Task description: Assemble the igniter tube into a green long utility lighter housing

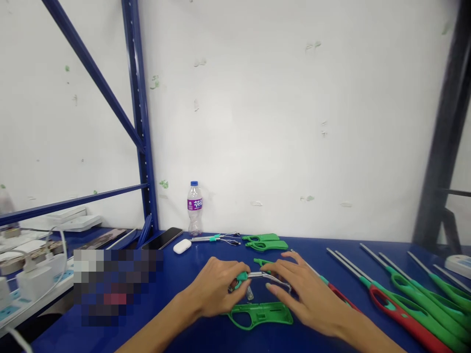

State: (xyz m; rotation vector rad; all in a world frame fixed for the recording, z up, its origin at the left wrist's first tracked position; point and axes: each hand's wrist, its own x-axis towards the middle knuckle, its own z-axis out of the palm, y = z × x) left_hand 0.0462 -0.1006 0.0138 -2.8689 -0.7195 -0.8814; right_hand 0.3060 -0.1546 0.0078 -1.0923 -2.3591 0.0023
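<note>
My left hand [221, 285] is closed around a small teal lighter part [242, 277], with a short metal tube [255, 275] pointing right from it. A clear plastic piece [249, 293] hangs just below these fingers. My right hand [300, 287] hovers around a thin pale wire [277, 281] at the tube's right end, thumb and fingers apart; whether a fingertip touches the wire is unclear. Below both hands lies a green lighter casing half [272, 314], hollow side up. Another green casing piece [262, 263] lies behind, partly hidden by my right hand.
At right lie several long-necked lighters [415, 294], green and red. Toward the wall are two green casings [267, 243], a metal tube assembly with wires [215, 239], a white case [182, 246], a bottle [195, 211] and a phone [164, 239]. Chargers [35, 282] crowd the left.
</note>
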